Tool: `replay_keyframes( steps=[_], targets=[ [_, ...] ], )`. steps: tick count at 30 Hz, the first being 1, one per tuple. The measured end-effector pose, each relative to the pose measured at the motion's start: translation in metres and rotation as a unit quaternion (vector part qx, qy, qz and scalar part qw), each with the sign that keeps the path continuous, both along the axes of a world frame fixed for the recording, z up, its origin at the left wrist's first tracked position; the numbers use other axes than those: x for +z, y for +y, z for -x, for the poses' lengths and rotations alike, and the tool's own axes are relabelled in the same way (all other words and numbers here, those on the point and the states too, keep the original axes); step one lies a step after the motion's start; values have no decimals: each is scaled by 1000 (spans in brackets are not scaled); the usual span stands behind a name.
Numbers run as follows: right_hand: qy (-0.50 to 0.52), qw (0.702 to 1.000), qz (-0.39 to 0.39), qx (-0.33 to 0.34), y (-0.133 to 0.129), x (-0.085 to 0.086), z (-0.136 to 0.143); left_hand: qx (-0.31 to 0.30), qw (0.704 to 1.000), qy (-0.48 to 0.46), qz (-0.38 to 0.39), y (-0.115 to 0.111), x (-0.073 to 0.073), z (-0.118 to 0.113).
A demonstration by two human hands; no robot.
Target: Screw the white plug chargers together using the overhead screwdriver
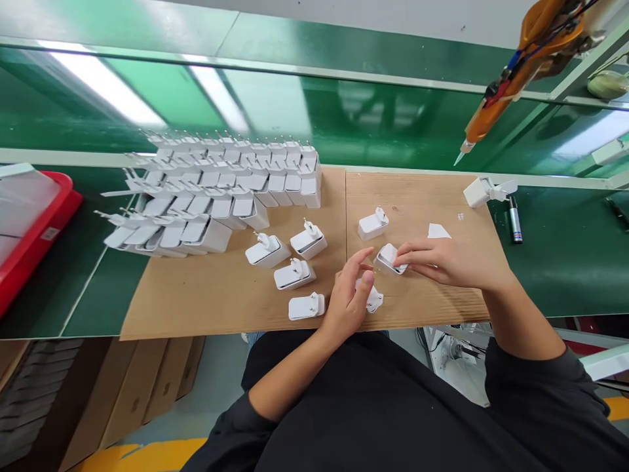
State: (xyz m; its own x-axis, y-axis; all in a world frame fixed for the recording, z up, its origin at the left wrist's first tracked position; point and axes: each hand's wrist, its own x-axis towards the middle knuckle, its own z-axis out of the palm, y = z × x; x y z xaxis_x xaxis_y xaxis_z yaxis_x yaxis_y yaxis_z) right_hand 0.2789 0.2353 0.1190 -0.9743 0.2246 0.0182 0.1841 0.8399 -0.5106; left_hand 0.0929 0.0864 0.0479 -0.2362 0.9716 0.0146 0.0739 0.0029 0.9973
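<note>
Touching a white adapter (392, 259) with the fingertips of the right hand (399, 255) on brown cardboard (206, 295), right of centre; cannot tell whether gripping or only pressing. Holding the left hand (364, 266) open just to the left, thumb and fingers apart, partly covering a small white plug piece (375, 300) on the near side. Placed a little farther away, near a white scrap (438, 231), with another adapter (373, 225). Scattered to the left with four more adapters (293, 274), plugs on top, and backed at far left by packed rows of white adapters (211, 190), pins up. Bordered at the cardboard's far right corner by a boxy adapter (477, 192), beside a marker (514, 221) on the green bench (565, 255). Flanked at the left edge by a red bin (63, 196), and overhung at far right by an orange tool (496, 108) with a pale tip.
</note>
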Motion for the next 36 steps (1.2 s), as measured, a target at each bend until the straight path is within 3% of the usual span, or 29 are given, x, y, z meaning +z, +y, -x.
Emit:
replay_keyframes(
  steps=[5, 9, 13, 24, 30, 36],
  targets=[
    [1, 1000, 14, -10, 4, -1, 0, -48, 999, -24, 11, 8, 6, 2],
    [12, 997, 52, -56, 7, -5, -5, -53, 998, -41, 12, 8, 7, 3],
    [15, 996, 60, -56, 8, -8, -9, -48, 997, -52, 1, 7, 6, 3],
    [38, 997, -74, 1, -3, -7, -1, -55, 996, -71, 8, 9, 4, 3],
    [19, 997, -70, -26, -7, -8, -1, -54, 995, -79, 3, 8, 4, 2],
    [1, 999, -43, -12, -3, -6, 0, -52, 997, -63, 2, 6, 0, -2]
  ],
)
